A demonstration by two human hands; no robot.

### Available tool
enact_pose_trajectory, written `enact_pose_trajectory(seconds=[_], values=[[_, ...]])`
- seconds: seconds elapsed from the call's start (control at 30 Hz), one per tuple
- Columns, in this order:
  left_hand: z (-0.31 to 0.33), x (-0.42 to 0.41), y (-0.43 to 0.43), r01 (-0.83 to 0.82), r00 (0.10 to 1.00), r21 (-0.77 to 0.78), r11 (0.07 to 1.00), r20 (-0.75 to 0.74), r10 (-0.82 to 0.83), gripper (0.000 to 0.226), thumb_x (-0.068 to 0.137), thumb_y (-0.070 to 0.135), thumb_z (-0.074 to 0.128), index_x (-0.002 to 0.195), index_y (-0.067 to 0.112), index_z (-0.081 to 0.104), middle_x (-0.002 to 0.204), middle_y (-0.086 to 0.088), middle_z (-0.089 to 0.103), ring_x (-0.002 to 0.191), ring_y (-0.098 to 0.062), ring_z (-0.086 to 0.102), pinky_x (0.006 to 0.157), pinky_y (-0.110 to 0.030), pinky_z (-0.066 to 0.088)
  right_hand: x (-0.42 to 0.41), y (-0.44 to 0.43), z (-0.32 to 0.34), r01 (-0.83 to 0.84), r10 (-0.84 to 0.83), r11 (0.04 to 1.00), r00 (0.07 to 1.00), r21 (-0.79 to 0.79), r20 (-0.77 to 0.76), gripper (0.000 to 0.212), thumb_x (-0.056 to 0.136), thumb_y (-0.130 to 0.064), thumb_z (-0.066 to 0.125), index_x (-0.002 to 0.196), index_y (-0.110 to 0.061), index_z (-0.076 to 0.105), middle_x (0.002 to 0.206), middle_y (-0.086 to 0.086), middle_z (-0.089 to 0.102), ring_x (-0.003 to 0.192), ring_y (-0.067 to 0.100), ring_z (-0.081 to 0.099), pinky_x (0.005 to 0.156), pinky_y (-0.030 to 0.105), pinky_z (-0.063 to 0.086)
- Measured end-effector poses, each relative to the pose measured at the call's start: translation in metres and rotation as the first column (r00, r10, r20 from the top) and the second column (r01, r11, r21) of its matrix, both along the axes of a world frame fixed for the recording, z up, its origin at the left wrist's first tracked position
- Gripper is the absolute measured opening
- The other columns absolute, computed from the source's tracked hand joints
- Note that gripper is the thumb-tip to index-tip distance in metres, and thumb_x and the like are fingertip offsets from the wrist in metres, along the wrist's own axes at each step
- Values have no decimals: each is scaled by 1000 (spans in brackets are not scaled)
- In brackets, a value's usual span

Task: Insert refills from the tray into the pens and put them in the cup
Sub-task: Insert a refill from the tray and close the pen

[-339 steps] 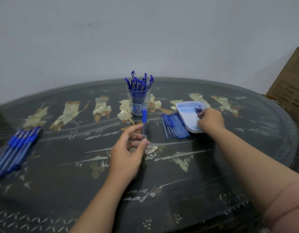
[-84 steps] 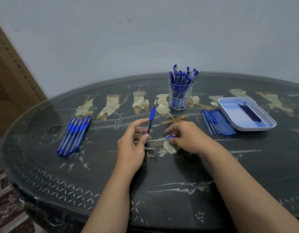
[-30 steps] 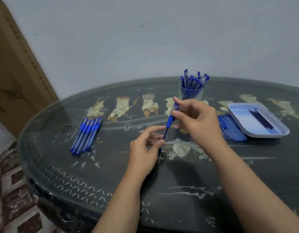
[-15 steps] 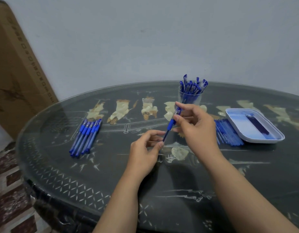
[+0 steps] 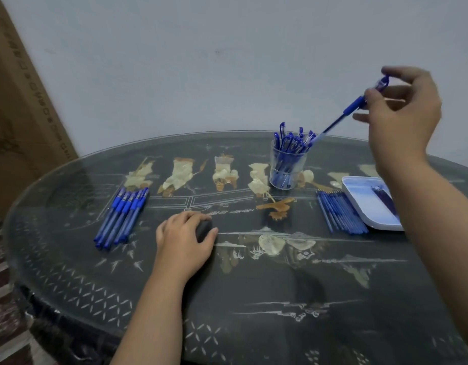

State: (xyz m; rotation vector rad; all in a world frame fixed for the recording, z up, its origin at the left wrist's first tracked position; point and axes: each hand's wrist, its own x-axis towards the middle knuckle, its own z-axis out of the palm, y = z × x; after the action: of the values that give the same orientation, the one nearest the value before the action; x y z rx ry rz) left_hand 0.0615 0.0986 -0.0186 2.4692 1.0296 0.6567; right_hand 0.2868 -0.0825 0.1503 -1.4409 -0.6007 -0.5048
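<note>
Pen (image 5: 355,105) slanted over the cup (image 5: 288,169), pinched at its upper end by the right hand (image 5: 404,111).
Its long axis runs from the fingers down and to the left, with the lower end at the mouth of the cup among the pens already standing there; whether it touches them is hard to tell. Thumb and forefinger pinch the clip end, and the other fingers are loosely spread. The left hand (image 5: 184,238) rests on the table (image 5: 254,325), well apart from the cup, fingers loosely curled and holding nothing. The coming move looks like a slide down-left along that axis, made by the right hand alone.
</note>
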Motion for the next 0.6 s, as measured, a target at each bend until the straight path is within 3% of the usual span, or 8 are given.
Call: enact_pose_trajectory(seconds=[0.23, 0.5, 0.6], values=[[1, 1, -2, -2, 999, 7, 1000, -50, 2, 30, 90, 53, 55, 117, 41, 60, 129, 19, 48, 131, -8, 35, 112, -34, 14, 30, 22, 0, 78, -64, 985, 994, -155, 93, 30, 88, -12, 59, 117, -17, 58, 81, -15, 58, 76, 16, 69, 80, 39, 57], [0, 1, -2, -7, 999, 16, 1000, -52, 8, 31, 90, 55, 53, 117, 41, 60, 128, 20, 46, 130, -7, 34, 112, -35, 14, 40, 37, -21, 49, -42, 960, 999, -275, 30, 25, 88, -9, 64, 111, -13, 55, 86, 0, 64, 78, 25, 69, 81, 41, 55], [0, 2, -2, -5, 999, 12, 1000, -52, 6, 31, 90, 55, 53, 117, 42, 59, 128, 20, 45, 130, -7, 33, 112, -35, 14, 40, 41, -31, 40, -38, 943, 999, -329, 12, 23, 89, -11, 67, 109, -13, 57, 87, 2, 65, 79, 22, 68, 78, 35, 55]])
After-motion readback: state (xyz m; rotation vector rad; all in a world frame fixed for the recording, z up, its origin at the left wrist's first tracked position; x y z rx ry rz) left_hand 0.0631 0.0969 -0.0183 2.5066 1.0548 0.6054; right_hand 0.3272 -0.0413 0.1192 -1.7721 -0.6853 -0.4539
